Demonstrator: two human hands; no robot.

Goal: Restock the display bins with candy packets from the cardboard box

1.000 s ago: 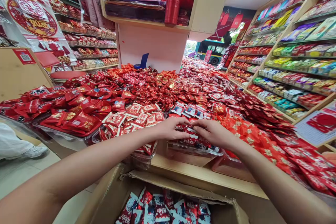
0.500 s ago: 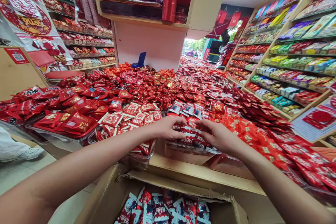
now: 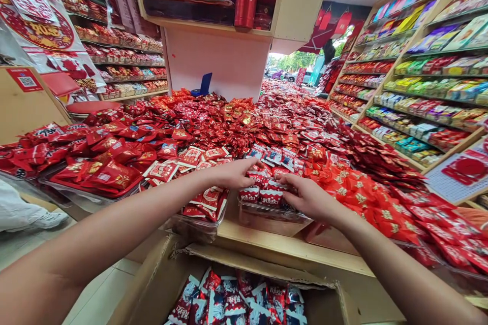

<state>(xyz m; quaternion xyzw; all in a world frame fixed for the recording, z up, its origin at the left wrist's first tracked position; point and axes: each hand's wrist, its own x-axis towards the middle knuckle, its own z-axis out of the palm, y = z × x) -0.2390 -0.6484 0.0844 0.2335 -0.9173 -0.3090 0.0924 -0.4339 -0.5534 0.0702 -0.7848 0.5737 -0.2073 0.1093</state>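
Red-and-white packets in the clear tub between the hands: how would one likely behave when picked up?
Each packet is probably light, being small and pillow-like. Its glossy surface suggests it could be somewhat slippery. With its flattish shape and flat ends, it seems unlikely to roll.

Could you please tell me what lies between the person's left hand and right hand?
Between the left hand and the right hand lie small red packets with white edges, in a clear plastic tray; the head view shows this.

Head view, forward (and down).
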